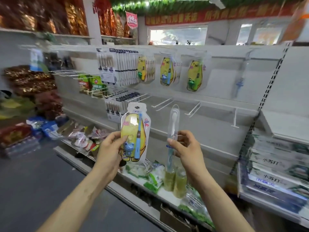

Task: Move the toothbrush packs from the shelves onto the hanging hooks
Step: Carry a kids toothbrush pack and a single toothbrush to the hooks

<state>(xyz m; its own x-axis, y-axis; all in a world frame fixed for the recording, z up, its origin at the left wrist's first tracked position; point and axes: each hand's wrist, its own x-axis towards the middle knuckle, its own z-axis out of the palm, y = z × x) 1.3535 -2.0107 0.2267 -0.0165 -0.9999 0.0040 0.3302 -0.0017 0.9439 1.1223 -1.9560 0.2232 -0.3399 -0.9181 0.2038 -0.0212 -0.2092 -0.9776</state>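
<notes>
My left grip (109, 149) pinches the yellow bear toothbrush pack (133, 129) upright by its lower edge; my right grip (185, 148) clamps the slim clear toothbrush pack (174, 124) mid-length, leaving both hang-holes free for the bare hooks (164, 104) at twelve o'clock

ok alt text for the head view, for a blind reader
A person faces a shop display, the left hand holding a yellow bear toothbrush pack and the right hand a slim clear toothbrush pack. Similar bear packs hang above bare white hooks.
</notes>
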